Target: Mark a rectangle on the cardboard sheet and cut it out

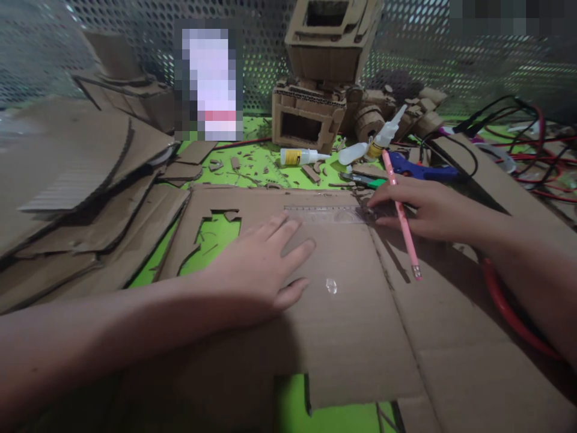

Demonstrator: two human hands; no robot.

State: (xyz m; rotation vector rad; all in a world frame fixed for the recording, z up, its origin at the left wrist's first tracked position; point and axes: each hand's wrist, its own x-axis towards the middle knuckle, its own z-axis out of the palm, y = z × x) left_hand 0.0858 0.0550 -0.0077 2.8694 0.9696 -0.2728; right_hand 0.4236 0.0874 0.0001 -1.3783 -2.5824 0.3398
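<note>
Our two hands bracket a clear plastic ruler (327, 216) on a flat brown cardboard sheet (349, 337).
Our left hand (261, 261) lies palm down, fingers spread, their tips by the ruler's left end; our right hand (421, 204) curls at its right end, a slim pink pencil (407, 239) (eraser end toward us) held between the fingers. Just beyond those fingers sits a blue plastic glue gun (421, 171).

Pencil (408, 243) was pink, silvery near one end. Ruler (324, 215) was clear, dark-ticked along one edge. Cardboard (347, 337) was dull brown; surface (293, 394), bright lime green. Bottle (297, 157) was whitish, yellow-labelled; glue gun (419, 171), deep blue. Mesh (261, 36) was grey, patterned with holes.
</note>
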